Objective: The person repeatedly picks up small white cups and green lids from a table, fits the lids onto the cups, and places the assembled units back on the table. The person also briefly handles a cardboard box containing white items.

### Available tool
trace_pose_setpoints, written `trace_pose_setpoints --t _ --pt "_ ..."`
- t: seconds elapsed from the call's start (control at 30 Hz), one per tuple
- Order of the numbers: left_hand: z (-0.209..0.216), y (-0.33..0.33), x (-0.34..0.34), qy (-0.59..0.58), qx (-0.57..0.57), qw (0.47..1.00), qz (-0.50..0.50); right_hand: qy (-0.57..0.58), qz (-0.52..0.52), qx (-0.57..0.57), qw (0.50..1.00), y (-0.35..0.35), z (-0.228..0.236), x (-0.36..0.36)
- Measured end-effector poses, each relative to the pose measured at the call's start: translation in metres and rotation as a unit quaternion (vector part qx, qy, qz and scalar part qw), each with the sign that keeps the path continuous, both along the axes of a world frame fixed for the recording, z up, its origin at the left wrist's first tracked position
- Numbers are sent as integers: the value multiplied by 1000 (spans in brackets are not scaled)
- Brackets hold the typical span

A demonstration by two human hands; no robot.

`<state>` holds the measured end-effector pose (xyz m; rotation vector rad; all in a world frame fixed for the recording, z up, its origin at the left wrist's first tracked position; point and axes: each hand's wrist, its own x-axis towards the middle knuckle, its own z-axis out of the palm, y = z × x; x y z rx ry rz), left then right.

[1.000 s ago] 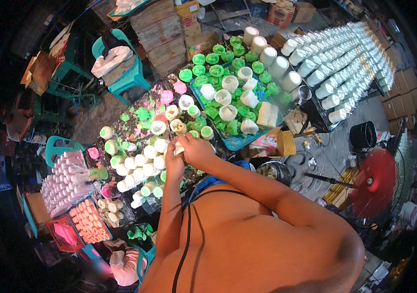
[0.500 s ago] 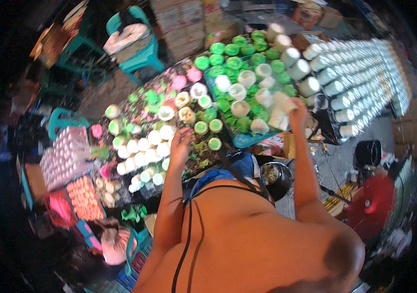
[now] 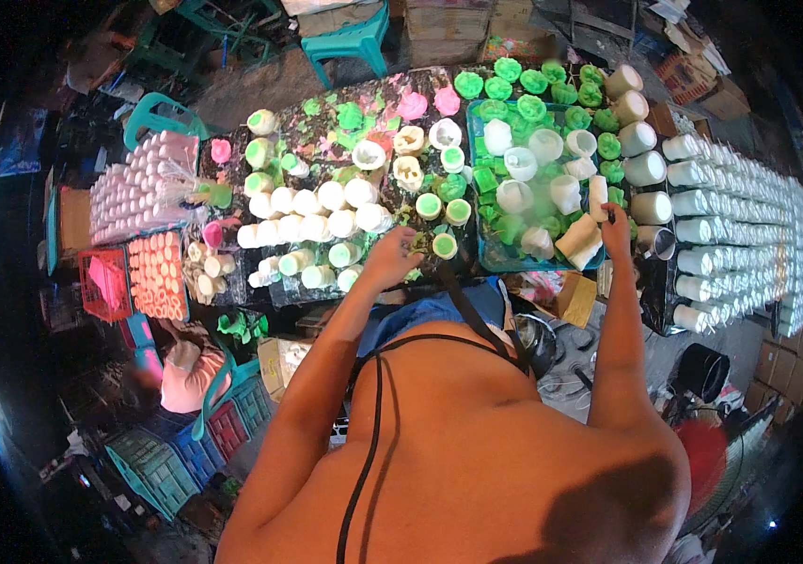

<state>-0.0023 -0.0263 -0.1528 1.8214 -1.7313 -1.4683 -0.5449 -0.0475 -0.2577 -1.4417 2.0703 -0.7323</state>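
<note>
- Touching white piece (image 3: 598,195), right side of tray (image 3: 493,265): right hand (image 3: 616,230), fingers curled, grip cannot be told.
- Left hand (image 3: 394,258) half open, seemingly empty, just left of 1 green-topped cup (image 3: 444,246).

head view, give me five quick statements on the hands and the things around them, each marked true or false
1. The right hand is at the blue tray's right side. True.
2. The left hand is inside the blue tray. False: it is left of the tray, near a green-topped cylinder.
3. Everything in the tray is green. False: white pieces sit among the green ones.
4. Orange pieces stand in rows. True.
5. The red crate is on the picture's right. False: it is on the left.
</note>
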Motion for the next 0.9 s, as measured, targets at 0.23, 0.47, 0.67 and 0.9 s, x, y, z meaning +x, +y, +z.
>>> trace_pose_setpoints --t 0.23,0.47,0.67,0.9 --pt "-23 14 -45 -107 -142 979 -101 112 2 -172 979 -10 68 62" --pt "-44 9 -41 -120 -213 961 -131 -73 239 56 967 26 106 219" --pt "10 2 -39 -57 -191 977 -78 -298 236 54 923 43 52 288" --pt "6 17 -41 71 -209 972 79 -633 102 247 727 33 60 332"
